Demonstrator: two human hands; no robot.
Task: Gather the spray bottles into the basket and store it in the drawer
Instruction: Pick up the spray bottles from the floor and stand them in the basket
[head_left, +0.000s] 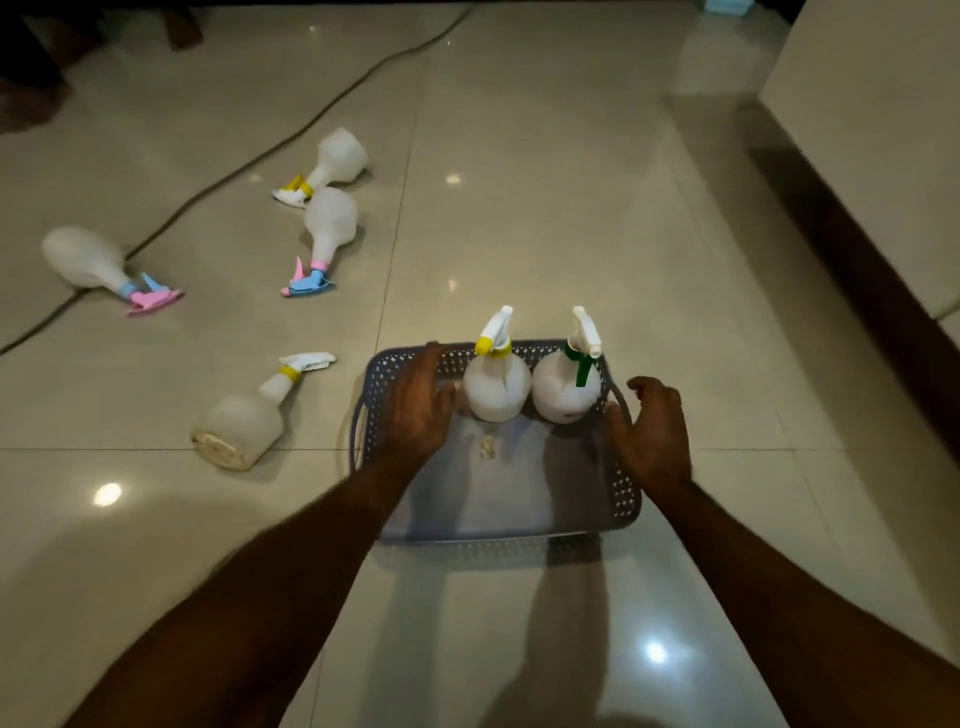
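A grey-blue perforated basket (626, 493) sits on the tiled floor in front of me. Two white spray bottles stand upright at its far end: one with a yellow collar (496, 384) and one with a green trigger (566, 387). My left hand (418, 410) hovers over the basket's left side beside the yellow-collared bottle, fingers relaxed and holding nothing. My right hand (652, 431) is at the basket's right rim, fingers loosely curved, empty. Several more bottles lie on the floor to the left: a yellow-collared one (249, 415), a blue-and-pink one (330, 223), another yellow one (340, 156) and a pink one (85, 257).
A dark cable (291, 135) runs diagonally across the floor behind the lying bottles. A pale cabinet or wall with a dark base (857, 291) lines the right side. Dark furniture legs stand at the far left top.
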